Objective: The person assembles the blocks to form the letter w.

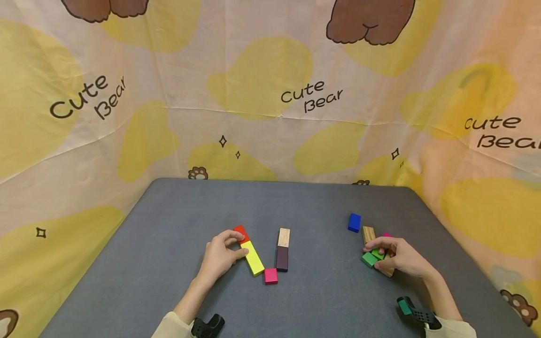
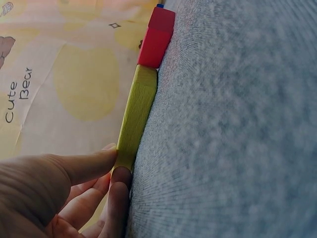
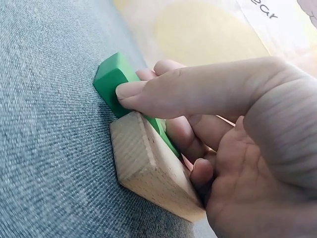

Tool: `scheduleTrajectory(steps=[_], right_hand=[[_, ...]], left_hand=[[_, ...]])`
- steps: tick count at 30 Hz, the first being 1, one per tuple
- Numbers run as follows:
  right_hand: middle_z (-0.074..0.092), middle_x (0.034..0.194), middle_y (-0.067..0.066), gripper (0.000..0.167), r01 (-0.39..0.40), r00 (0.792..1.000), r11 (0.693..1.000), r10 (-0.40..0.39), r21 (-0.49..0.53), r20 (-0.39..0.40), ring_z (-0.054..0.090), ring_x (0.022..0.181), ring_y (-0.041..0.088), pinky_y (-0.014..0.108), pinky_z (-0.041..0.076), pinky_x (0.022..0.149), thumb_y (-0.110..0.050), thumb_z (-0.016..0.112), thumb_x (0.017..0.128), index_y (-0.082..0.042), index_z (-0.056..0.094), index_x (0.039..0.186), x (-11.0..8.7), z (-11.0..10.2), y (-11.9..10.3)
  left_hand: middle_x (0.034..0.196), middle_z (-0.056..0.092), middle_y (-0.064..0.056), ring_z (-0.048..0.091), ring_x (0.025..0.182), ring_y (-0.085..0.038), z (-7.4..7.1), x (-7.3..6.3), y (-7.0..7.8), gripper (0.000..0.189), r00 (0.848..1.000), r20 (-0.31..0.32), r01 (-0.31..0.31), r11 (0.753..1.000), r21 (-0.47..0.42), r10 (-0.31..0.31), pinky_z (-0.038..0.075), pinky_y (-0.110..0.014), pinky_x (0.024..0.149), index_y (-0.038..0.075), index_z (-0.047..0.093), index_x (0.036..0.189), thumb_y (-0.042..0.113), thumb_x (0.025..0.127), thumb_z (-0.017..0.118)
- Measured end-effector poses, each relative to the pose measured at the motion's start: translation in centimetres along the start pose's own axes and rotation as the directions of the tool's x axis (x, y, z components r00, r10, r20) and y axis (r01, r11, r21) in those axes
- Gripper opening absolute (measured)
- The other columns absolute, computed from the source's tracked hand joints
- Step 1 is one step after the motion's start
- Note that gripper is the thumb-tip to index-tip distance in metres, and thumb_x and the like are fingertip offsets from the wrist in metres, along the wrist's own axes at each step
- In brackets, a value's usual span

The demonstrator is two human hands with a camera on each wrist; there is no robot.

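My left hand [image 1: 220, 252] rests at the upper end of a slanted row, its fingers curled over a red block [image 1: 239, 230]. In the left wrist view, its thumb touches a yellow block [image 2: 138, 111] that adjoins the red one; the fingers hide the red block there. A pink block [image 1: 271, 276] meets the yellow block's lower corner. On the right, my right hand [image 1: 401, 256] pinches a green block [image 3: 113, 79] with the thumb on its near face. A lighter green block [image 1: 379, 254] lies beside it, partly covered by the fingers. Below the thumb sits a wooden block [image 3: 148, 158].
A dark purple block [image 1: 282, 259] and a pale wooden block [image 1: 284, 237] stand end to end right of the yellow one. Near the right hand lie a blue block [image 1: 354, 222], another wooden block [image 1: 368, 233] and a partly hidden magenta block [image 1: 386, 234]. The grey table [image 1: 211, 202] meets a patterned cloth.
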State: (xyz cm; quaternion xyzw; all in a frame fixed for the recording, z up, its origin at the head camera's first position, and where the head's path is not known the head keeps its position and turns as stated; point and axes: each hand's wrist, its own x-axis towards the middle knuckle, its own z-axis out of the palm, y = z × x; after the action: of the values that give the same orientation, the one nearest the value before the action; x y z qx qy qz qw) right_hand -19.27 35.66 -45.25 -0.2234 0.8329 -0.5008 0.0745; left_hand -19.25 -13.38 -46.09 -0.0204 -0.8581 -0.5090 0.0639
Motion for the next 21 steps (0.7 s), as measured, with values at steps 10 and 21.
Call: scheduleTrajectory(steps=[10, 21], right_hand=[[0.06, 0.1, 0.021, 0.044, -0.004, 1.0, 1.0, 0.004, -0.014, 0.008, 0.047, 0.08, 0.026, 0.029, 0.042, 0.062, 0.003, 0.08, 0.075, 0.001, 0.066, 0.116, 0.03, 0.05, -0.06], [0.059, 0.1, 0.018, 0.038, -0.019, 1.0, 0.999, 0.019, -0.041, -0.004, 0.049, 0.08, 0.025, 0.028, 0.044, 0.065, 0.001, 0.081, 0.075, -0.001, 0.067, 0.11, 0.07, 0.24, 0.14]], left_hand=[[0.101, 0.073, -0.006, 0.053, 0.049, -0.017, -0.01, -0.08, 0.13, 0.033, 1.0, 0.002, 0.003, 1.0, -0.019, -0.003, 0.048, -0.03, 0.05, 0.009, 0.07, 0.106, 0.008, 0.076, 0.085], [0.101, 0.073, -0.005, 0.053, 0.049, -0.017, 0.04, -0.1, 0.02, 0.033, 1.0, 0.0, 0.002, 1.0, -0.027, -0.002, 0.049, -0.03, 0.051, 0.009, 0.07, 0.105, 0.008, 0.076, 0.085]])
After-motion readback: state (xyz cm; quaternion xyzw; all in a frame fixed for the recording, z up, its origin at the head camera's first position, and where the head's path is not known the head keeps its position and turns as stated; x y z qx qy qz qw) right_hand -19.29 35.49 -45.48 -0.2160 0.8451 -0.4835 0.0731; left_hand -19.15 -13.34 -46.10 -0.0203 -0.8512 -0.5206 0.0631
